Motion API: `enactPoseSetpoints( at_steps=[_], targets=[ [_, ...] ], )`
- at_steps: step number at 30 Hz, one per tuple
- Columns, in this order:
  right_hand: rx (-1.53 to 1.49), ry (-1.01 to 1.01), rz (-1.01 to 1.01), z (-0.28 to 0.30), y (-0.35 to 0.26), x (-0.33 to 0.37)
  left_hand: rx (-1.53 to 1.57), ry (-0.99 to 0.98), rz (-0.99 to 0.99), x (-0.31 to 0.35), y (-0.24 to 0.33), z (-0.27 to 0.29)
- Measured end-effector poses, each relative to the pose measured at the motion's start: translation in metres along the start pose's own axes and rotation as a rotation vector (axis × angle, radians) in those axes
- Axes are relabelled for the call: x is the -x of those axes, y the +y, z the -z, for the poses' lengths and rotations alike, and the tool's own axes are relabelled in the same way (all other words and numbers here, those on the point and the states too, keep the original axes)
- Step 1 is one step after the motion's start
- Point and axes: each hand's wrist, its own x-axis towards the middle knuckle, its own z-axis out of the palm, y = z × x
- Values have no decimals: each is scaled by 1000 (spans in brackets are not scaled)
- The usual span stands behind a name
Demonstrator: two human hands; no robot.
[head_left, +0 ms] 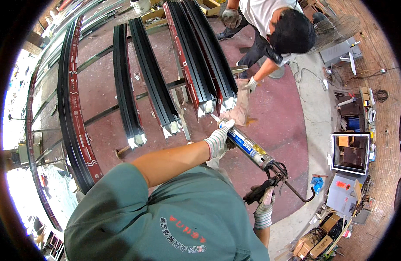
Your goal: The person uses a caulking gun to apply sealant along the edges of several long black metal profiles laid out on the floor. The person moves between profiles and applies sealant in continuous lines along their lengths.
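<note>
I hold a caulking gun [251, 147] with a blue and silver sealant cartridge across my front. My left hand [218, 140], in a white striped knit glove, is closed around the front of the cartridge. My right hand [264, 208], gloved too, grips the handle by the trigger. The white nozzle [215, 118] points at the cut ends of two black metal profiles [200, 61] lying side by side; whether it touches them I cannot tell. Whitish material shows at those ends. Two more black profiles [154, 76] [125, 82] lie to the left, their ends toward me.
A co-worker [278, 26] in a white shirt bends at the far right, one gloved hand [251, 85] by the profile ends. A long profile with red film [75, 104] lies left on crossbars. A framed panel [351, 153] and boxes [315, 243] stand along the right.
</note>
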Motion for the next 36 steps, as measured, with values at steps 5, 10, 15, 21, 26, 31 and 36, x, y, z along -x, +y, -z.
enactPoseSetpoints(
  at_steps=[5,10,15,21,26,31,36],
  targets=[
    [137,-2,126,-7,-18,10,63,8,2,12,3,1],
    [41,-74,127,0,-19,9,80,-23,-56,48,19,0],
    [104,-29,112,-7,-19,-4,72,-17,-72,33,22,11],
    [145,34,116,-19,-28,-6,102,14,-75,40,25,7],
    [185,37,112,-21,-35,-4,105,-1,-55,37,25,12],
    [161,48,86,-14,-23,-8,100,-30,-58,30,23,15],
    [62,-31,5,-5,-21,-6,104,-31,-55,38,24,14]
  ],
)
